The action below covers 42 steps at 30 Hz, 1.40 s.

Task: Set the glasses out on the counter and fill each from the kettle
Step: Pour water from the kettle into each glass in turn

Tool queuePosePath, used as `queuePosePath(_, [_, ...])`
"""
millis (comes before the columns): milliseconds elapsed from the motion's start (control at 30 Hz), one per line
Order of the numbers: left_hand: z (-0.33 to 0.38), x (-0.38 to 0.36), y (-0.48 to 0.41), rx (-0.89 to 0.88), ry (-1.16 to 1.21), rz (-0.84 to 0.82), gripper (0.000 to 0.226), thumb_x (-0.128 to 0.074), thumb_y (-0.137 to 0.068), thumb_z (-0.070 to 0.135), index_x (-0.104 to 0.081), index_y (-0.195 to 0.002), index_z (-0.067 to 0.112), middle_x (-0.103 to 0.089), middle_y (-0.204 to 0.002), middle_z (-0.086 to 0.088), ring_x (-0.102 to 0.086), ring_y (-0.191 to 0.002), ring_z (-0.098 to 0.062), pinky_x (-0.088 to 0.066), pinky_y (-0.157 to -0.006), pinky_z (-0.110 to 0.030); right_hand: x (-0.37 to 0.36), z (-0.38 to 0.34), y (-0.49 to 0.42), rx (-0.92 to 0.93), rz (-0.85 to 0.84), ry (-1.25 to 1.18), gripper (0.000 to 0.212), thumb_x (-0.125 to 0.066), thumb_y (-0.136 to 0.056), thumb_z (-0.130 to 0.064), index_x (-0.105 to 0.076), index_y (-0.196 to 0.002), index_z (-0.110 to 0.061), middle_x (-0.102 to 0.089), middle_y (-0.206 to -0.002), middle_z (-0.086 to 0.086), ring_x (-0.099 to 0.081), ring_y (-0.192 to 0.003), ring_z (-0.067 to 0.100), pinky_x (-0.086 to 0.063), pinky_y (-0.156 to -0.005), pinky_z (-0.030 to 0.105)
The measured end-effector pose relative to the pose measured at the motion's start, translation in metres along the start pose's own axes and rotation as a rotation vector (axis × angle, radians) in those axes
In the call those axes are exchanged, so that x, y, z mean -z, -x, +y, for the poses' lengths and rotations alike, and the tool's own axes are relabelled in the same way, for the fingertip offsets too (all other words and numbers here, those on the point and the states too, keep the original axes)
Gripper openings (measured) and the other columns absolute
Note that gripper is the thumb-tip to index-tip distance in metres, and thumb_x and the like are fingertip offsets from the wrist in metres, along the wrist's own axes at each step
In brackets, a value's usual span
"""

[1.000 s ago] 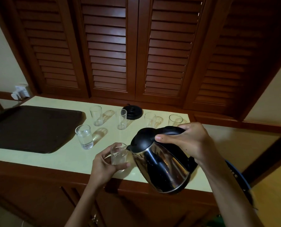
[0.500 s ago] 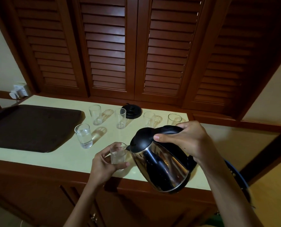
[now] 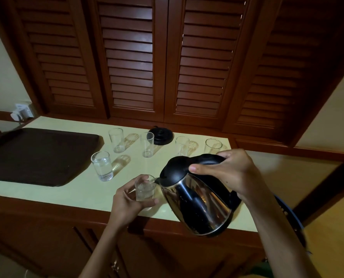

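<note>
My right hand (image 3: 231,173) grips the black handle of a steel kettle (image 3: 197,205), tilted left with its spout over a glass (image 3: 145,190). My left hand (image 3: 127,201) wraps around that glass, which stands near the counter's front edge with water in it. A filled glass (image 3: 102,166) stands to the left. Several empty glasses stand in a row behind: one at the left (image 3: 117,140), one beside it (image 3: 147,144), one further right (image 3: 182,145) and one at the far right (image 3: 213,145).
A dark tray (image 3: 36,155) lies on the left of the pale counter (image 3: 76,189). The kettle's black base (image 3: 161,135) sits at the back by the louvred wooden doors. A plug socket (image 3: 21,113) is on the far left wall. A blue object (image 3: 289,217) shows behind my right forearm.
The water level in the held glass has risen a little as the kettle stays tilted over it. Both hands have kept their places.
</note>
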<state>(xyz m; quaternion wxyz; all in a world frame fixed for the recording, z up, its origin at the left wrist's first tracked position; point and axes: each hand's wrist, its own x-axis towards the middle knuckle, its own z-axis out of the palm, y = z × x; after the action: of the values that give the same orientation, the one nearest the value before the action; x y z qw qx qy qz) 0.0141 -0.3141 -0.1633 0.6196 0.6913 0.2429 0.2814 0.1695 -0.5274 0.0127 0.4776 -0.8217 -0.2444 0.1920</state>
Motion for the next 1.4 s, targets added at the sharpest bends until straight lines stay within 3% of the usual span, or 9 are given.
queuePosePath(200, [-0.002, 0.001, -0.003, -0.003, 0.016, -0.006, 0.067, -0.099, -0.053, 0.001, -0.077, -0.112, 0.023, -0.078, -0.115, 0.001, -0.074, -0.109, -0.022, -0.062, -0.091, -0.04, -0.002, 0.006, 0.004, 0.016, 0.028, -0.043, 0.109, -0.091, -0.02, -0.078, -0.079, -0.098, -0.003, -0.083, -0.091, 0.014, -0.081, -0.084, 0.033, -0.065, -0.086, 0.05])
queuePosePath(300, [-0.004, 0.002, -0.005, -0.005, 0.011, -0.002, 0.069, -0.1, -0.052, 0.005, -0.077, -0.114, 0.023, -0.078, -0.115, 0.002, -0.073, -0.112, -0.019, -0.06, -0.095, -0.044, -0.001, 0.008, 0.012, 0.128, 0.089, -0.046, 0.084, -0.094, -0.04, -0.062, -0.076, -0.082, 0.008, -0.08, -0.072, 0.017, -0.078, -0.067, 0.039, -0.063, -0.065, 0.048])
queuePosePath(500, [-0.011, 0.005, -0.019, 0.023, 0.048, 0.07, 0.07, -0.104, -0.046, 0.017, -0.078, -0.111, 0.028, -0.076, -0.122, 0.005, -0.07, -0.117, -0.021, -0.062, -0.094, -0.044, -0.001, 0.015, 0.024, 0.161, 0.17, -0.176, 0.025, -0.095, -0.065, -0.02, -0.074, -0.064, -0.006, -0.073, -0.051, -0.007, -0.067, -0.041, 0.003, -0.046, -0.042, 0.01])
queuePosePath(667, [-0.013, 0.009, -0.038, 0.021, 0.016, 0.145, 0.064, -0.102, -0.051, 0.014, -0.078, -0.106, 0.034, -0.075, -0.12, 0.014, -0.074, -0.11, -0.02, -0.065, -0.085, -0.041, 0.005, 0.018, 0.027, 0.076, 0.208, -0.319, 0.037, -0.086, -0.076, -0.002, -0.06, -0.052, -0.012, -0.045, -0.026, -0.012, -0.043, -0.021, -0.001, -0.031, -0.033, 0.005])
queuePosePath(867, [-0.017, 0.007, -0.061, 0.025, -0.018, 0.177, 0.067, -0.1, -0.057, 0.012, -0.074, -0.118, 0.026, -0.072, -0.122, 0.007, -0.07, -0.115, -0.024, -0.061, -0.089, -0.031, 0.015, 0.024, 0.024, 0.045, 0.222, -0.34, 0.031, -0.087, -0.076, -0.004, -0.064, -0.057, -0.01, -0.048, -0.029, -0.013, -0.045, -0.024, -0.002, -0.031, -0.034, 0.005])
queuePosePath(1033, [-0.016, 0.002, -0.073, 0.0, -0.031, 0.174, 0.062, -0.097, -0.063, 0.007, -0.073, -0.119, 0.019, -0.071, -0.111, 0.011, -0.069, -0.107, -0.023, -0.057, -0.068, -0.006, 0.022, 0.028, 0.026, 0.05, 0.241, -0.34, 0.024, -0.088, -0.076, -0.008, -0.073, -0.078, 0.011, -0.046, -0.029, -0.011, -0.043, -0.023, 0.001, -0.032, -0.033, 0.008])
queuePosePath(1233, [-0.011, -0.001, -0.066, -0.046, -0.136, 0.108, 0.102, -0.096, -0.062, 0.008, -0.047, -0.151, 0.019, -0.059, -0.132, 0.01, -0.06, -0.118, -0.019, -0.054, -0.081, -0.009, 0.03, 0.03, 0.031, 0.096, 0.243, -0.299, 0.023, -0.087, -0.077, -0.004, -0.069, -0.064, 0.002, -0.046, -0.028, -0.011, -0.042, -0.024, 0.0, -0.031, -0.036, 0.006])
queuePosePath(1300, [-0.014, -0.008, -0.045, -0.023, -0.171, 0.144, 0.124, -0.098, -0.059, 0.008, -0.028, -0.16, 0.021, -0.05, -0.143, -0.002, -0.054, -0.124, -0.021, -0.054, -0.098, -0.03, 0.034, 0.034, 0.031, 0.102, 0.24, -0.33, 0.025, -0.086, -0.077, -0.003, -0.068, -0.061, -0.002, -0.048, -0.029, -0.01, -0.043, -0.024, 0.0, -0.031, -0.036, 0.006])
queuePosePath(1400, [-0.027, -0.032, 0.003, 0.03, -0.124, 0.307, 0.105, -0.096, -0.062, 0.004, -0.04, -0.146, 0.031, -0.051, -0.135, -0.016, -0.063, -0.109, -0.029, -0.059, -0.091, -0.03, 0.041, 0.038, 0.035, 0.11, 0.235, -0.363, 0.015, -0.086, -0.077, -0.003, -0.074, -0.074, 0.007, -0.053, -0.033, -0.01, -0.046, -0.027, -0.001, -0.032, -0.036, 0.005])
